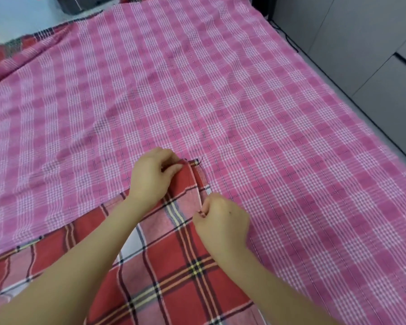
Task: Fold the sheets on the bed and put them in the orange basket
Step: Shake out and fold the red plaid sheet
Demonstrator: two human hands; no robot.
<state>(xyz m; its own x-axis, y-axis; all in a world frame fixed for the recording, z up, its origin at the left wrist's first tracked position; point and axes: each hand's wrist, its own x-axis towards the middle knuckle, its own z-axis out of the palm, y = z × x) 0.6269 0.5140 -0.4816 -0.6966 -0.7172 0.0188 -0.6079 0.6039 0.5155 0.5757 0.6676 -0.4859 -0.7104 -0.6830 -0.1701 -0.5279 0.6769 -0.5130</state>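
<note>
We look down on a pink checked sheet (197,90) spread wide. At six o'clock a red plaid sheet (174,277) lies on it. Our left hand (151,175) pinches its corner; our right hand (222,222), toward four o'clock, pinches its edge.

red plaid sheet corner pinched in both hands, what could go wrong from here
1. The left hand and right hand only pinch the red plaid sheet near one corner, so the layers could slip apart and the fold end up skewed.
2. It lies on the pink checked sheet; pulling may drag and wrinkle that one too.
</note>
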